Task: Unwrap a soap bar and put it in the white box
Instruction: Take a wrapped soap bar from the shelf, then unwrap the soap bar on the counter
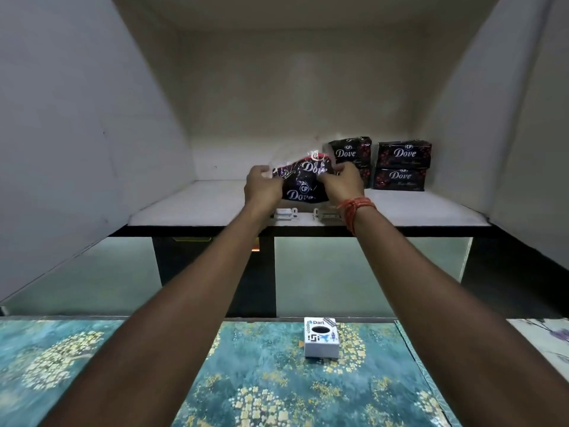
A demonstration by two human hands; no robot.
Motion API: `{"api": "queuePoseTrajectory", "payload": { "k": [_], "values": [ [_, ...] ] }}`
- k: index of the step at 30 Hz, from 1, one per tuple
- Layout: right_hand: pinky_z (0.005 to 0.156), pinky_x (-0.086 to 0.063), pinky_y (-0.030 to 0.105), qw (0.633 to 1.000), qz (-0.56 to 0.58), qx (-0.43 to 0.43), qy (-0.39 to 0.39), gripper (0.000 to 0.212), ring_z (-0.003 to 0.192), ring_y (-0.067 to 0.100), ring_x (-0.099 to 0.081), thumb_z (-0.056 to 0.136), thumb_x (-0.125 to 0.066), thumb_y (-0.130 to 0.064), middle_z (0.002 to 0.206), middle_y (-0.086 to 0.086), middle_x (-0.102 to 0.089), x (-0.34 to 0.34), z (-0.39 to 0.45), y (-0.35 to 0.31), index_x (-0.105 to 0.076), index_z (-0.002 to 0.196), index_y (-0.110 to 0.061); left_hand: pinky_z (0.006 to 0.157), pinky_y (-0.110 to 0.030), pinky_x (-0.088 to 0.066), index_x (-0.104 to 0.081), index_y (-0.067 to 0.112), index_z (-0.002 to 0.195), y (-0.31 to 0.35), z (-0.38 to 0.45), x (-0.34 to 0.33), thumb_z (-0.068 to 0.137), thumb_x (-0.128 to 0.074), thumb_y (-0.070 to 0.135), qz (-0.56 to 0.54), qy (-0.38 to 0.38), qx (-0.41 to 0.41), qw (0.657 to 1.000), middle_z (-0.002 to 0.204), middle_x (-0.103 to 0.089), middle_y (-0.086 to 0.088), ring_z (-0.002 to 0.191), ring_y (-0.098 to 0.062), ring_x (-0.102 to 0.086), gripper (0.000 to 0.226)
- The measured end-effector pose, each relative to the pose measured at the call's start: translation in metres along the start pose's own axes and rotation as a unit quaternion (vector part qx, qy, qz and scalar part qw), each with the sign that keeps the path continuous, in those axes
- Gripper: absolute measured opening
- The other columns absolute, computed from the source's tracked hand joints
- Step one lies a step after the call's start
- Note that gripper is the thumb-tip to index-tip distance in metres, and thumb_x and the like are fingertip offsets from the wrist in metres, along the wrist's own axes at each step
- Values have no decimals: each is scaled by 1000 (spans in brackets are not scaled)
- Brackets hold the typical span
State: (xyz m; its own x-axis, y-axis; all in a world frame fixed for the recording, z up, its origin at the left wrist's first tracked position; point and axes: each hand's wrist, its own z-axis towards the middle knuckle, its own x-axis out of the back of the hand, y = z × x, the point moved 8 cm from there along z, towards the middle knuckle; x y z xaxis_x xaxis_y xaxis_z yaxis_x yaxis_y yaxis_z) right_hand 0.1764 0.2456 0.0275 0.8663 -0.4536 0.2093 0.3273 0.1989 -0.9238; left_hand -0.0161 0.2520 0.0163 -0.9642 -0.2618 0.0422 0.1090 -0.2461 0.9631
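Note:
A black Dove soap pack (303,183) sits on the white shelf (197,208), held up between both hands. My left hand (261,188) grips its left side, where clear plastic wrap (295,152) sticks up. My right hand (345,184) grips its right side; a red thread band circles that wrist. A pink edge shows at the pack's top. The white box (320,342), with a dark oval hole on top, stands below on the teal patterned surface (261,380), well nearer to me than the hands.
Two stacks of black Dove packs (401,166) stand at the back right of the shelf. Two small white latches (284,213) lie at the shelf's front edge. Grey walls close in left and right. A dark divider (215,272) stands under the shelf.

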Motion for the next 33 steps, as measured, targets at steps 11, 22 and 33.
{"api": "queuePoseTrajectory", "payload": {
  "k": [11, 22, 33],
  "values": [
    [86, -59, 40, 964, 253, 79, 28, 61, 106, 28, -66, 66, -72, 9, 118, 20, -64, 11, -179, 83, -52, 122, -3, 76, -36, -54, -57, 9, 122, -126, -136, 36, 79, -47, -20, -335, 44, 47, 940, 90, -66, -5, 81, -17, -64, 53],
    [75, -60, 41, 979, 145, -124, -73, 47, 90, 19, -69, 64, -73, 11, 96, 9, -70, -65, -212, 306, -61, 106, -7, 79, -43, -48, -51, 14, 78, -351, -185, -21, 95, -37, 19, -375, 18, 392, 840, 84, -56, -7, 75, -24, -54, 22],
    [77, -51, 28, 994, -15, 90, -66, 33, 93, 19, -63, 83, -67, -21, 106, 3, -66, -56, -154, 287, -63, 113, -8, 83, -42, -51, -62, 16, 111, -475, -152, -15, 85, -35, 30, -287, 137, 470, 823, 118, -64, -15, 109, -32, -59, 40]
  ]
}}
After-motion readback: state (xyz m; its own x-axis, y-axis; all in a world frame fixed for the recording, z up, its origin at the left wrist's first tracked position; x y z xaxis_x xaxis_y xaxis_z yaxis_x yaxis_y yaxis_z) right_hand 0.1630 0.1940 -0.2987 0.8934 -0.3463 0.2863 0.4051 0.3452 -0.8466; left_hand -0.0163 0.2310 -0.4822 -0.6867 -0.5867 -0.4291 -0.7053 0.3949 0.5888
